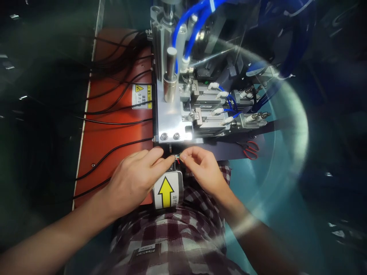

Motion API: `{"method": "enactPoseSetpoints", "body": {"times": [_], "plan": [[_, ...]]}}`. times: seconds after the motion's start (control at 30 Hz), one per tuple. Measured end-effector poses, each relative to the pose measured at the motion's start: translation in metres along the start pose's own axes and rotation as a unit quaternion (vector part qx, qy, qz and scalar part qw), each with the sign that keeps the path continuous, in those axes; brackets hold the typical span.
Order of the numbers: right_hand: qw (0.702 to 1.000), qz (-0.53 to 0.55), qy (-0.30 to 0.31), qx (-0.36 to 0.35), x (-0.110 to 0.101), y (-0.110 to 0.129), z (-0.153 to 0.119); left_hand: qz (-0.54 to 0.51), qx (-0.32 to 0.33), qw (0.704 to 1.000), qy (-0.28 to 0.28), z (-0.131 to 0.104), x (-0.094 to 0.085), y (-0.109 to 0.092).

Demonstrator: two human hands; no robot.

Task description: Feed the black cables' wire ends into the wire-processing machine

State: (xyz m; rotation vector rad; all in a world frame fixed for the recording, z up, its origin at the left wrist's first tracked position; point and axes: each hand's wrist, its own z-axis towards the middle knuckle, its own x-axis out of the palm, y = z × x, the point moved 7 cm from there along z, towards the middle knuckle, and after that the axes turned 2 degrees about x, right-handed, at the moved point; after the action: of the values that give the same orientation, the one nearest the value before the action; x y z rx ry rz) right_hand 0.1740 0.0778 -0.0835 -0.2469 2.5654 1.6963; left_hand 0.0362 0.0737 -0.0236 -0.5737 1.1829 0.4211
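Observation:
Both my hands meet at the front edge of a metal machine (172,122). My left hand (134,177) comes in from the left, its index finger stretched toward a tiny shiny part (177,157) with a bit of red on it. On the other side of that part, my right hand (202,166) pinches at it with thumb and index finger. The part is too small to name. Right below my fingertips is a rounded white cover with a yellow arrow (166,191). What the underside of my left hand touches is hidden.
An orange-red panel (114,133) with black cables and a warning label (142,96) lies to the left. Blue air hoses (186,23) and pneumatic cylinders (212,118) fill the machine's right side. Red-handled scissors or snips (251,149) lie on a dark ledge at right.

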Motion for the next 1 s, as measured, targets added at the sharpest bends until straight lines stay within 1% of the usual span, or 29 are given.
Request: {"method": "enactPoseSetpoints", "body": {"times": [0.27, 0.4, 0.43, 0.57, 0.63, 0.7, 0.8, 0.9, 0.93, 1.0], "plan": [[1.000, 0.013, 0.005, 0.024, 0.0045, -0.0037, -0.0010, 0.015, 0.006, 1.000, 0.002, -0.0012, -0.0015, -0.0013], [0.996, -0.070, -0.045, -0.027, 0.0000, 0.0039, -0.0031, 0.024, 0.015, 1.000, 0.009, -0.0001, -0.0004, -0.0031], [0.995, -0.076, -0.049, -0.030, -0.0004, 0.0040, -0.0031, 0.024, 0.014, 1.000, 0.011, 0.0001, 0.0002, -0.0029], [0.999, -0.024, -0.022, 0.005, 0.0010, -0.0029, -0.0009, -0.007, 0.011, 1.000, 0.007, 0.0003, 0.0011, -0.0010], [1.000, -0.008, -0.009, 0.010, 0.0013, -0.0041, -0.0003, -0.016, 0.015, 1.000, -0.002, 0.0007, 0.0001, -0.0006], [1.000, -0.003, -0.008, 0.009, 0.0006, -0.0036, -0.0002, -0.010, 0.019, 1.000, -0.007, 0.0012, -0.0009, -0.0004], [0.999, 0.001, -0.036, -0.006, -0.0004, -0.0013, 0.0000, 0.003, 0.025, 1.000, -0.014, 0.0018, -0.0026, -0.0010], [0.997, 0.027, -0.063, -0.015, 0.0033, -0.0017, -0.0007, 0.003, 0.020, 1.000, -0.015, 0.0022, -0.0036, -0.0007], [0.996, 0.029, -0.079, -0.028, 0.0040, -0.0008, -0.0018, 0.003, 0.017, 1.000, -0.013, 0.0023, -0.0036, -0.0005], [0.989, -0.006, -0.120, -0.081, 0.0035, 0.0054, -0.0064, 0.003, 0.016, 1.000, -0.014, 0.0025, -0.0040, -0.0005]]}}
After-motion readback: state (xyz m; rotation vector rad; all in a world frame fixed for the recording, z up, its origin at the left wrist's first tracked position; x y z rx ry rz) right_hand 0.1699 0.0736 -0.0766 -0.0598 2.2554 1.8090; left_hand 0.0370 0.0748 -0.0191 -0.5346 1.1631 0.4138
